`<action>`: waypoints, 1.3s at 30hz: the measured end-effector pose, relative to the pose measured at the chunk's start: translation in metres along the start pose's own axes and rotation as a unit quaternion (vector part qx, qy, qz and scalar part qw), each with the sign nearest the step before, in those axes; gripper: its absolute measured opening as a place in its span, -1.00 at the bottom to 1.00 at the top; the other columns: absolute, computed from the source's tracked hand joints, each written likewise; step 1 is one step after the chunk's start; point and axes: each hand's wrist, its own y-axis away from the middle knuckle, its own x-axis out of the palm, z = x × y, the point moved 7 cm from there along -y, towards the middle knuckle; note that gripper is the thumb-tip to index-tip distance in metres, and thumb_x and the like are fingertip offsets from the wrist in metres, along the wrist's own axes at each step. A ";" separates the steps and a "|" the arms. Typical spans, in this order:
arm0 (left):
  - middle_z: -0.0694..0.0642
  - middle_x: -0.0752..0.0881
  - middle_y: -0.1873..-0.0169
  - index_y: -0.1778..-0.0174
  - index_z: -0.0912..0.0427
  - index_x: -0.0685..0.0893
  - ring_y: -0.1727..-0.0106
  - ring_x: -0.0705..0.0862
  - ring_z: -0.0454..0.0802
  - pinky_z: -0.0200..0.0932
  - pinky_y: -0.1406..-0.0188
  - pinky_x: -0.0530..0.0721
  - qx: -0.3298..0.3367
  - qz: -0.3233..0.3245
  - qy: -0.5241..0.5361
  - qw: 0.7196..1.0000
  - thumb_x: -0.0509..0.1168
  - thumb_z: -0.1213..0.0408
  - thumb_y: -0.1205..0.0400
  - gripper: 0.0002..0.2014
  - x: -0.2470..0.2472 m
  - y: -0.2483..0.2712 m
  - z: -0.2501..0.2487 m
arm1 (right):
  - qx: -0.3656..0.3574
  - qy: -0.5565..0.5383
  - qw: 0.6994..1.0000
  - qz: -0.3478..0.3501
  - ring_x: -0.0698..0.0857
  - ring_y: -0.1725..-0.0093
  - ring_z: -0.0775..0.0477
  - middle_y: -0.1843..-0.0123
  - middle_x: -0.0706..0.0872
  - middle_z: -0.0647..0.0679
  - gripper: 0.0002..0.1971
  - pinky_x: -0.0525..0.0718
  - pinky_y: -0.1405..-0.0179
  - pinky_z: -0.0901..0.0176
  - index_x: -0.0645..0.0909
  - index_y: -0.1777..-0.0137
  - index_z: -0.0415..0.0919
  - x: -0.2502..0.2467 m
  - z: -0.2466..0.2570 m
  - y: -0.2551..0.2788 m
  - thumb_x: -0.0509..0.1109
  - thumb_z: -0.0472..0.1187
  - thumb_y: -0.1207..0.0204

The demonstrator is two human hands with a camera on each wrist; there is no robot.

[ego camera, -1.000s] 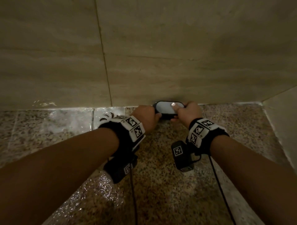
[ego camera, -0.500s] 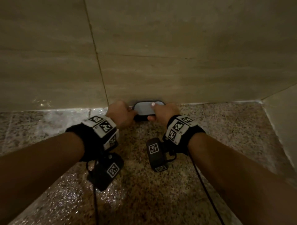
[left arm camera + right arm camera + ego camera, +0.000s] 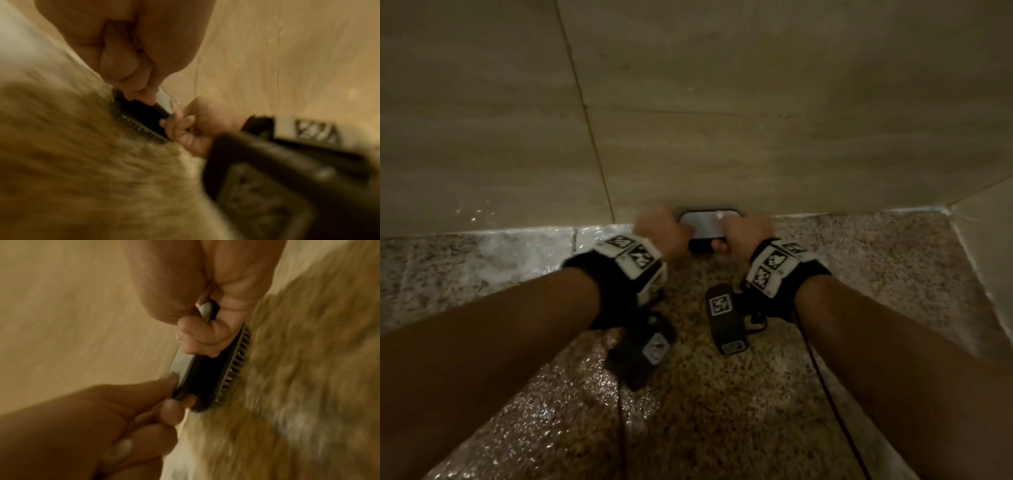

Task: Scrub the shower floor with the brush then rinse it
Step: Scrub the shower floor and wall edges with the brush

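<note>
A dark scrub brush [image 3: 707, 228] with a pale grey top lies bristles down on the wet speckled shower floor [image 3: 722, 394], right at the foot of the wall. My left hand [image 3: 661, 234] grips its left end and my right hand [image 3: 746, 236] grips its right end, one fingertip on the top. The left wrist view shows my left hand [image 3: 131, 48] curled over the brush [image 3: 144, 116], with the right hand [image 3: 191, 128] opposite. In the right wrist view my right hand [image 3: 205, 288] clasps the brush [image 3: 203, 378], its bristles on the floor, and the left hand [image 3: 102, 418] pinches the other end.
A beige tiled wall [image 3: 722, 120] rises directly behind the brush, and a second wall [image 3: 989, 240] closes the corner at the right. The floor shines wet at the left [image 3: 517, 250]. Wrist camera units [image 3: 724, 318] and cables hang under both wrists.
Both hands slid the brush left along the foot of the wall, then a little back to the right. The hands are blurred now; the grip is unchanged.
</note>
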 end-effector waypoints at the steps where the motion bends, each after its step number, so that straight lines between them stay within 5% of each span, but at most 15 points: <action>1: 0.42 0.70 -0.10 -0.13 0.45 0.68 -0.15 0.66 0.29 0.00 -0.02 0.55 0.009 -0.001 -0.009 1.000 0.20 0.12 -0.70 -0.60 -0.007 0.000 0.016 | 0.002 -0.010 1.000 0.008 0.68 0.43 -0.02 0.24 0.66 -0.14 -0.71 0.70 0.36 0.20 0.58 -0.16 -0.45 0.015 0.003 0.004 0.31 -0.17 -0.66; 4: 0.45 0.74 0.11 0.08 0.48 0.73 0.05 0.72 0.29 -0.02 0.13 0.60 -0.025 -0.013 -0.001 1.000 0.20 0.02 -0.67 -0.51 -0.028 -0.002 0.068 | 0.002 -0.038 0.998 0.042 0.62 0.69 0.09 0.06 0.72 -0.26 -0.67 0.47 0.75 0.41 0.54 -0.24 -0.43 0.060 0.013 0.022 0.33 -0.15 -0.67; 7: 0.41 0.75 0.23 0.21 0.43 0.77 0.11 0.73 0.28 -0.05 0.21 0.56 -0.058 -0.023 0.021 0.998 0.26 -0.02 -0.63 -0.51 -0.040 -0.001 0.089 | -0.027 -0.055 0.997 0.051 0.53 0.79 0.20 0.09 0.72 -0.28 -0.66 0.40 0.79 0.45 0.58 -0.25 -0.46 0.081 0.018 0.029 0.33 -0.17 -0.67; 11: 0.38 0.77 0.11 0.07 0.44 0.76 0.07 0.75 0.27 -0.02 0.13 0.70 -0.049 -0.008 0.039 0.998 0.30 -0.05 -0.60 -0.49 -0.029 -0.006 0.067 | -0.012 -0.032 0.999 0.037 0.69 0.62 0.10 0.15 0.74 -0.20 -0.66 0.58 0.65 0.33 0.57 -0.23 -0.38 0.063 0.013 0.019 0.34 -0.10 -0.65; 13: 0.34 0.74 0.00 -0.03 0.43 0.71 -0.04 0.72 0.25 -0.13 0.15 0.60 -0.035 -0.002 0.047 0.998 0.32 0.03 -0.61 -0.56 -0.015 -0.007 0.036 | -0.020 0.007 1.000 0.012 0.79 0.34 -0.07 0.03 0.75 -0.22 -0.66 0.72 0.46 0.16 0.61 -0.20 -0.32 0.032 0.008 0.008 0.35 -0.05 -0.64; 17: 0.31 0.70 -0.10 -0.13 0.38 0.66 -0.15 0.67 0.25 -0.07 0.05 0.53 -0.005 0.004 0.118 0.993 0.27 0.20 -0.63 -0.70 0.022 -0.003 -0.037 | -0.024 0.068 0.997 -0.037 0.66 0.14 -0.15 0.07 0.66 -0.21 -0.51 0.76 0.02 -0.05 0.62 -0.24 -0.46 -0.041 -0.013 -0.022 0.42 -0.04 -0.49; 20: 0.29 0.66 -0.20 -0.22 0.36 0.63 -0.24 0.63 0.22 -0.05 -0.12 0.56 0.007 0.024 0.106 0.994 0.19 0.21 -0.70 -0.69 0.041 -0.001 -0.063 | 0.009 -0.019 0.996 -0.091 0.66 0.44 -0.10 -0.01 0.71 -0.29 -0.56 0.61 0.61 0.20 0.61 -0.26 -0.42 -0.064 -0.026 -0.034 0.43 -0.06 -0.56; 22: 0.29 0.64 -0.25 -0.25 0.39 0.62 -0.30 0.59 0.23 -0.05 -0.17 0.52 0.027 0.012 0.044 0.999 0.11 0.14 -0.75 -0.62 0.040 0.002 -0.055 | 0.019 -0.033 0.994 -0.100 0.65 0.45 -0.11 -0.05 0.71 -0.30 -0.62 0.55 0.69 0.23 0.59 -0.27 -0.43 -0.057 -0.026 -0.032 0.38 -0.11 -0.63; 25: 0.39 0.71 -0.07 -0.04 0.44 0.69 -0.14 0.66 0.30 -0.04 0.12 0.46 -0.004 -0.032 0.029 0.999 0.15 -0.05 -0.70 -0.47 0.019 -0.001 -0.007 | -0.017 -0.033 0.997 -0.068 0.69 0.28 -0.21 0.09 0.69 -0.27 -0.61 0.71 0.42 0.11 0.60 -0.28 -0.45 -0.020 -0.010 -0.015 0.39 -0.14 -0.62; 27: 0.43 0.72 0.04 0.04 0.48 0.70 -0.05 0.68 0.32 -0.02 0.15 0.49 -0.030 -0.046 0.009 0.998 0.17 -0.08 -0.67 -0.42 -0.002 -0.001 0.029 | -0.041 0.000 0.999 -0.012 0.71 -0.02 -0.28 -0.10 0.70 -0.27 -0.61 0.70 0.00 -0.01 0.59 -0.35 -0.34 0.016 0.004 0.002 0.40 -0.13 -0.60; 28: 0.44 0.73 0.10 0.07 0.51 0.71 0.00 0.70 0.32 0.02 0.14 0.54 -0.044 -0.046 0.011 0.998 0.19 -0.08 -0.66 -0.41 -0.013 -0.001 0.047 | -0.042 -0.015 0.999 0.009 0.72 -0.07 -0.25 -0.17 0.69 -0.27 -0.62 0.70 -0.05 0.01 0.60 -0.32 -0.32 0.035 0.009 0.009 0.41 -0.12 -0.58; 31: 0.38 0.74 0.39 0.37 0.43 0.75 0.31 0.71 0.25 -0.06 0.36 0.53 -0.089 -0.039 0.041 0.994 0.27 -0.10 -0.61 -0.42 -0.047 0.006 0.093 | -0.036 -0.043 0.995 0.082 0.71 0.51 0.00 0.02 0.75 -0.26 -0.70 0.68 0.48 0.20 0.61 -0.19 -0.36 0.088 0.021 0.024 0.38 -0.13 -0.61; 35: 0.21 0.63 0.57 0.53 0.29 0.67 0.65 0.54 -0.03 -0.22 0.61 0.44 -0.143 -0.039 0.065 0.987 0.32 -0.07 -0.60 -0.48 -0.053 0.005 0.103 | -0.039 -0.024 0.995 0.090 0.67 0.60 0.09 0.54 0.67 0.01 -0.65 0.76 0.37 0.14 0.62 -0.16 -0.40 0.097 0.025 0.028 0.38 -0.07 -0.61; 37: 0.20 0.63 0.56 0.50 0.30 0.67 0.78 0.49 -0.17 -0.38 0.72 0.41 -0.152 -0.043 0.070 0.985 0.33 -0.08 -0.59 -0.48 -0.043 0.002 0.088 | -0.044 -0.018 0.996 0.078 0.64 0.64 0.15 0.49 0.68 0.00 -0.67 0.68 0.53 0.27 0.63 -0.18 -0.37 0.082 0.021 0.018 0.38 -0.09 -0.62; 39: 0.27 0.73 0.45 0.42 0.33 0.74 0.54 0.68 -0.05 -0.24 0.49 0.61 -0.129 -0.052 0.085 0.987 0.35 -0.09 -0.56 -0.50 -0.026 -0.004 0.069 | -0.033 -0.017 0.997 0.075 0.57 0.72 0.17 0.30 0.72 -0.12 -0.69 0.50 0.70 0.37 0.63 -0.19 -0.32 0.058 0.011 0.006 0.35 -0.07 -0.64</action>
